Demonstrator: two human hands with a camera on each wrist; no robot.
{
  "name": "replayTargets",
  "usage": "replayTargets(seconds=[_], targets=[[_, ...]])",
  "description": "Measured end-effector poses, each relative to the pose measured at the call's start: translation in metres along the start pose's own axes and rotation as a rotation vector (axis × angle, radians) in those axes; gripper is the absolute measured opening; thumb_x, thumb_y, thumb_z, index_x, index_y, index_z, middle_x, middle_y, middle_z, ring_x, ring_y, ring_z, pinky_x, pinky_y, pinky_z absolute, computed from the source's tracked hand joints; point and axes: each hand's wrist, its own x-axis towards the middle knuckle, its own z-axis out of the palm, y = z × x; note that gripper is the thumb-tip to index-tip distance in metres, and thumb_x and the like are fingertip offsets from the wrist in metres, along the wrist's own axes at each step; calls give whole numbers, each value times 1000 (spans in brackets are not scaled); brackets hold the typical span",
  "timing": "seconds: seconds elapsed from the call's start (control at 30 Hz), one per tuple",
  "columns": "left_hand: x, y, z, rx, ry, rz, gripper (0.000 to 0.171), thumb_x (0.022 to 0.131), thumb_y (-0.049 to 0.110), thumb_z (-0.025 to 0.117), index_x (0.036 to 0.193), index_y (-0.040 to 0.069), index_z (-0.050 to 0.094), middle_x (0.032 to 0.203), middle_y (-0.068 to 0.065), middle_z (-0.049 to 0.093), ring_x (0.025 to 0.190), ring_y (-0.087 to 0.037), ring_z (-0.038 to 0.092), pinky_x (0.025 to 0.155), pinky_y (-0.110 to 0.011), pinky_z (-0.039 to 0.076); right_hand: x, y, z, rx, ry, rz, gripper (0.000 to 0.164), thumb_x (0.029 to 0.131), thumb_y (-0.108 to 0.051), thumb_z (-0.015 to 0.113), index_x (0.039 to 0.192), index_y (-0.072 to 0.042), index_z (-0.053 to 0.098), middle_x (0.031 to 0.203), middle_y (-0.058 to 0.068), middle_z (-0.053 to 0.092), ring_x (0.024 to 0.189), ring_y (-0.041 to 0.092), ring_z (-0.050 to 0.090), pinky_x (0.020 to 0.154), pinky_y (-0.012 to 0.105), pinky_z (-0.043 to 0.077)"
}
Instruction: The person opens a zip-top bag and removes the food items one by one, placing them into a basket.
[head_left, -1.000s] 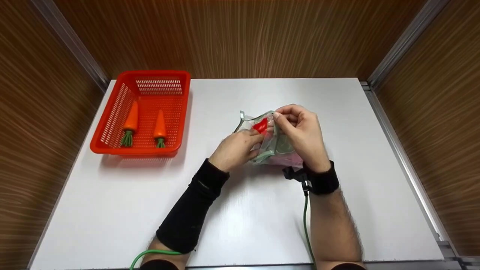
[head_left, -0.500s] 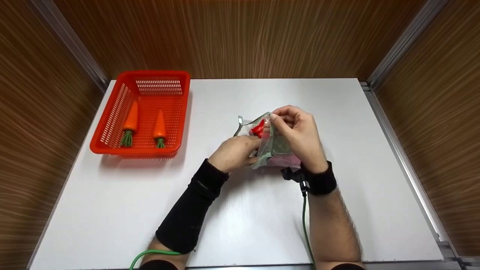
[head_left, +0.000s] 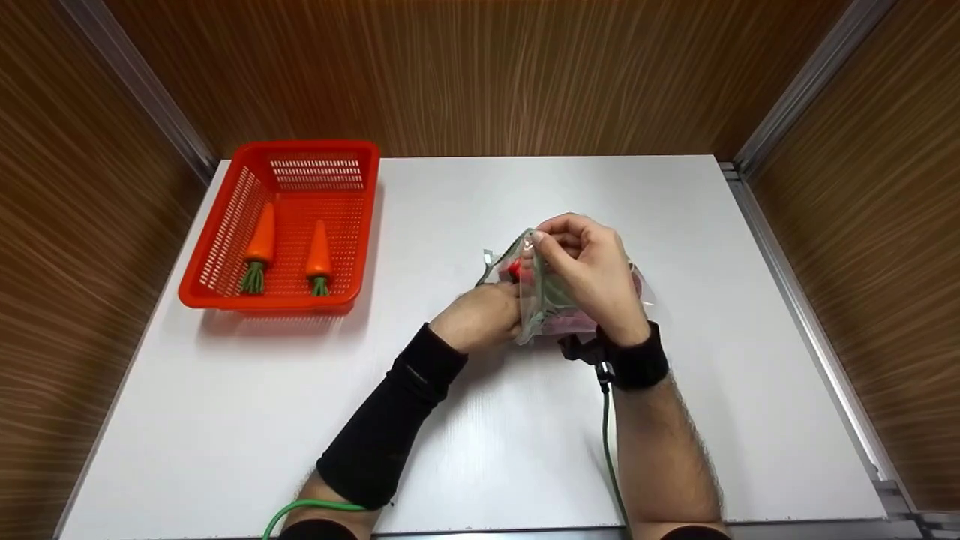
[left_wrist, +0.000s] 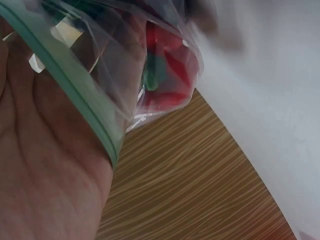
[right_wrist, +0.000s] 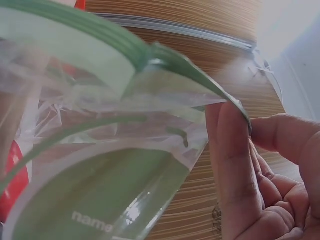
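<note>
Left hand (head_left: 480,315) deeper in clear bag (head_left: 555,294), grip unclear, beside red item (head_left: 514,268); right grip (head_left: 589,274) tight on rim (right_wrist: 105,31).

Only one bit of text I can actually make out from over here: the word "name" (right_wrist: 92,221), printed on the clear plastic bag (right_wrist: 115,135). It's in plain pale lowercase letters on the green panel (right_wrist: 105,187), well below that panel's curved upper edge, and going by the right wrist view it runs at a slant, dipping toward the right. A bit soft, but all four letters are legible. There's a sliver of something pale just under its right end, too cut off to tell if it's print. In the head view the same green area is way too small to read, sorry.
</note>
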Motion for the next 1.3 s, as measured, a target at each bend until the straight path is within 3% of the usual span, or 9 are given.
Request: replayTargets(seconds=[0.3, 0.67, 0.87, 1.0, 1.3], targets=[[5, 1, 0, -76, 49, -89, 17, 109, 17, 79, 121, 5, 82, 123, -15, 84, 114, -36, 83, 104, -49, 71, 1, -1, -5, 6, 27, 14, 13, 111, -11, 80, 114, 1, 84, 97, 7, 85, 80, 5, 78, 72, 18, 64], [5, 2, -2, -59, 183, -67, 21, 106, 16, 83, 126, 9, 84, 124, -13, 83, 116, -34, 82, 104, -48, 71, 3, -2, -10, 85, 32, 35, 14, 112, -9, 77, 114, 5, 81, 90, -4, 84, 77, 5, 80, 71, 22, 70], [5, 1, -7, -67, 253, -66, 30, 113, 22, 78, 141, 11, 77, 136, -15, 81, 128, -37, 78, 114, -51, 68, 3, -1, -14, 119, 40, 31, 13, 113, -7, 76, 116, 5, 81, 90, -7, 86, 81, 5, 84, 75, 20, 68], [4, -2, -9, -27, 310, -86, 35, 114, 22, 78, 147, 12, 74, 133, -14, 79, 128, -37, 76, 111, -51, 68, 3, 0, -15, 138, 50, 32, 11, 113, -5, 76, 115, 5, 80, 88, -8, 86, 82, 5, 85, 75, 19, 66], [1, -10, -18, -117, 422, -167, 22, 118, 26, 73, 138, 16, 75, 135, -11, 78, 126, -33, 75, 103, -52, 69, 4, -1, -18, 137, 66, 51, 11, 113, -5, 76, 114, 5, 80, 87, -9, 84, 79, 3, 81, 76, 20, 69]])
